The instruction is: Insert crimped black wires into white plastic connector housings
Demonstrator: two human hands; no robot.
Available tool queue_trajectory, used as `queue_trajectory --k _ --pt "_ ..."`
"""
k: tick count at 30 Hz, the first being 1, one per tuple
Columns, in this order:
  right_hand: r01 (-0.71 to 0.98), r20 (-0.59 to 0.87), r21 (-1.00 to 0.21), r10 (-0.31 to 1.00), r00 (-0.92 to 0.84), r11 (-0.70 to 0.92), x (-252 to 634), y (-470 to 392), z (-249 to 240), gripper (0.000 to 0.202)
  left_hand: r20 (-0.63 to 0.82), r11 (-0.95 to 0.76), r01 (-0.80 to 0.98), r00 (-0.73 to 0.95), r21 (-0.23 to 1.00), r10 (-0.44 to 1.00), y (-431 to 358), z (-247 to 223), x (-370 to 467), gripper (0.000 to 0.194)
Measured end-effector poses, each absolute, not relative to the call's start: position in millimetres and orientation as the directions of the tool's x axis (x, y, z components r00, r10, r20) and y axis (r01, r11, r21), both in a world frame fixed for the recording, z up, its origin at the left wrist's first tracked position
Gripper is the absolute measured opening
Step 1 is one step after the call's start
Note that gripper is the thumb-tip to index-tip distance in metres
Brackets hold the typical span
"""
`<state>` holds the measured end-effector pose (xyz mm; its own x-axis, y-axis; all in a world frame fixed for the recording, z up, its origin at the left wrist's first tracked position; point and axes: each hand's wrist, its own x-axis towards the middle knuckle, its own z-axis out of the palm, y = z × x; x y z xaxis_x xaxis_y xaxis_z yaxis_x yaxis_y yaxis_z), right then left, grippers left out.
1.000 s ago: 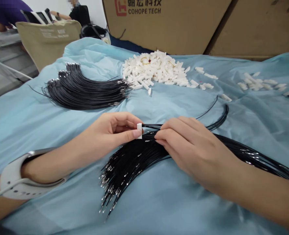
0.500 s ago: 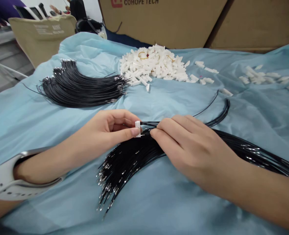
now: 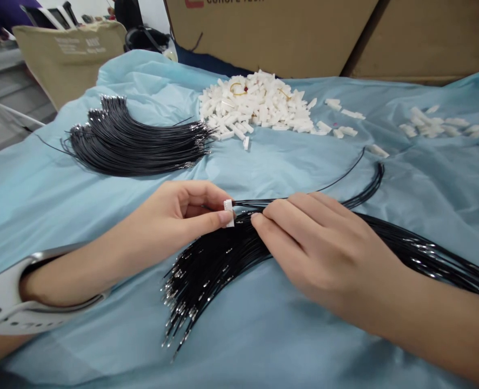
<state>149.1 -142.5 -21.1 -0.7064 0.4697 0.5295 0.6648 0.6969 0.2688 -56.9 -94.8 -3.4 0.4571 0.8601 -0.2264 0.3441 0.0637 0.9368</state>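
Between thumb and fingers, my left hand (image 3: 186, 210) pinches a small white connector housing (image 3: 228, 213). Several black wires (image 3: 250, 203) run from the housing's upper right side towards my right hand (image 3: 316, 237). My right hand is closed over wires just right of the housing; its fingertips hide exactly what they grip. Under both hands lies a thick bundle of black wires (image 3: 219, 265) with shiny metal terminals fanned out at the lower left. Beyond my right hand, a thin group of black wires (image 3: 371, 186) curves up and away.
A second bundle of black wires (image 3: 138, 143) lies at the back left. Behind it rises a heap of white connector housings (image 3: 259, 105), with more loose housings (image 3: 430, 124) to the right. Cardboard boxes (image 3: 272, 40) stand along the back of the blue cloth (image 3: 126, 335).
My right hand has shifted very slightly to the right along the wires. My left hand keeps its pinch on the connector housing. The view has tilted a little.
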Motion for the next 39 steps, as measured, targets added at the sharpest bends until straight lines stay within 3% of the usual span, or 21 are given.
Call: queue_trajectory --k 20,28,39 --pt "0.596 0.61 0.151 0.4 -0.684 0.789 149.3 -136.4 -28.1 0.026 -0.164 -0.007 0.354 0.45 0.935 0.878 -102.0 -5.3 -55.2 0.008" --pt "0.636 0.642 0.269 0.358 -0.678 0.723 144.9 -144.1 -23.2 0.023 -0.046 -0.118 0.395 0.382 0.911 0.923 -109.4 -2.1 -52.5 0.005" --pt "0.6 0.622 0.47 0.24 -0.745 0.647 136.9 -152.2 -18.2 0.02 -0.137 -0.026 0.42 0.352 0.907 0.926 -111.4 0.6 -47.0 0.009"
